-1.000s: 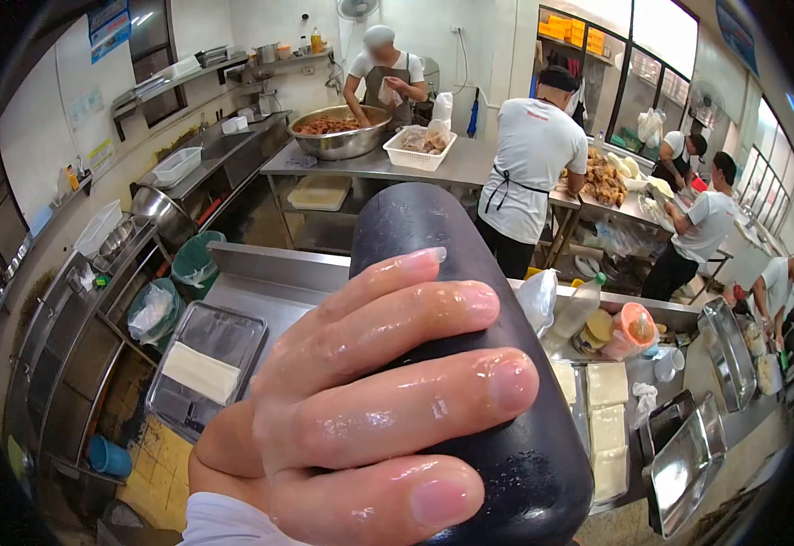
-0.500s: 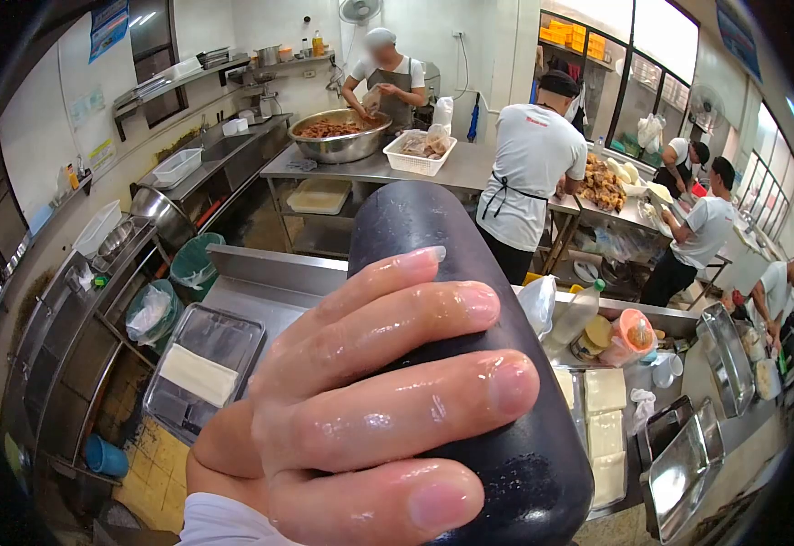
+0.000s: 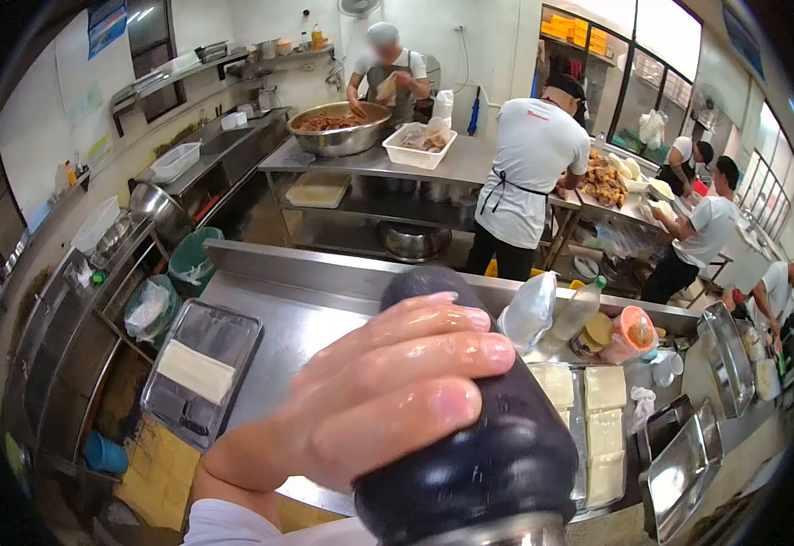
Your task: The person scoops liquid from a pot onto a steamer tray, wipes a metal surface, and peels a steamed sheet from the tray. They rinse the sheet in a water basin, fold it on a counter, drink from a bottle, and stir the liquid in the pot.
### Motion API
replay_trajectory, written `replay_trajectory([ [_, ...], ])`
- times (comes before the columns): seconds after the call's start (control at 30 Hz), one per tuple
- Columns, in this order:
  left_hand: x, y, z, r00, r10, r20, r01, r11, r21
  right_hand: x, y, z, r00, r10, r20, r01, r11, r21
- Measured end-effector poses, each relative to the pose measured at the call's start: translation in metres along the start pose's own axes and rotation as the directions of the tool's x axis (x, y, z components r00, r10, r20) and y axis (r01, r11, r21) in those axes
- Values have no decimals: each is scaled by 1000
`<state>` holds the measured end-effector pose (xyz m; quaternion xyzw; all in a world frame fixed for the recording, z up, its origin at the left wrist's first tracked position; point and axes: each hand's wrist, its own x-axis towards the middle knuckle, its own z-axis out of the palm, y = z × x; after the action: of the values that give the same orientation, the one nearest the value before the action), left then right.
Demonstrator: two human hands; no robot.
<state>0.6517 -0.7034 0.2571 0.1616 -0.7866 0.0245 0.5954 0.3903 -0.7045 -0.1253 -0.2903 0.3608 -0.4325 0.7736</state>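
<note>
My left hand (image 3: 406, 373), wet and shiny, lies wrapped over a black, smooth cylinder-like object (image 3: 483, 464) very close to the camera. The thing bulges in ridges toward the bottom and ends in a silver part (image 3: 511, 532); its exact kind does not show. My thumb is hidden. Outside the frame is my right hand. Left of my hand, a clear tray (image 3: 238, 341) on the steel table holds a pale rectangular slab (image 3: 195, 371). To the right, a metal tray (image 3: 582, 473) carries several pale, flat rectangular pieces (image 3: 605, 432).
A clear bottle (image 3: 579, 314), a filled plastic bag (image 3: 529, 309) and an orange container (image 3: 632, 332) stand along the table's back edge (image 3: 324, 266). Empty metal pans (image 3: 684, 482) lie at right. Beyond, one person (image 3: 388, 73) handles food in a large bowl (image 3: 338, 136); several others work farther right.
The black object has tilted and dropped lower, uncovering more table and now showing its ridged end and silver part. My left hand has shifted slightly with it, still over it.
</note>
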Motion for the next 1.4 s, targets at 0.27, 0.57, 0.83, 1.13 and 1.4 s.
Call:
replay_trajectory([
  [0.27, -108, -21, 52, 872, -489, -5, 481, 859, -178, -38, -94, 55, 917, -398, -33, 389, 910, -145],
  [0.57, -247, 14, 100, 513, -826, 234, 836, 542, 81, -67, -120, 111, 740, -552, 385, 631, 369, -682],
  [0.83, -282, 45, 102, 530, -818, 225, 818, 563, 119, -79, -102, 122, 777, -377, 504, 567, 70, -821],
  [1.13, -289, 58, 98, 496, -840, 219, 829, 533, 168, -92, -96, 140, 902, -277, 332, 327, -66, -943],
  [1.4, -290, 43, 108, 474, -829, 298, 841, 526, 127, -88, -105, 140, 951, -151, 270, 257, -96, -962],
])
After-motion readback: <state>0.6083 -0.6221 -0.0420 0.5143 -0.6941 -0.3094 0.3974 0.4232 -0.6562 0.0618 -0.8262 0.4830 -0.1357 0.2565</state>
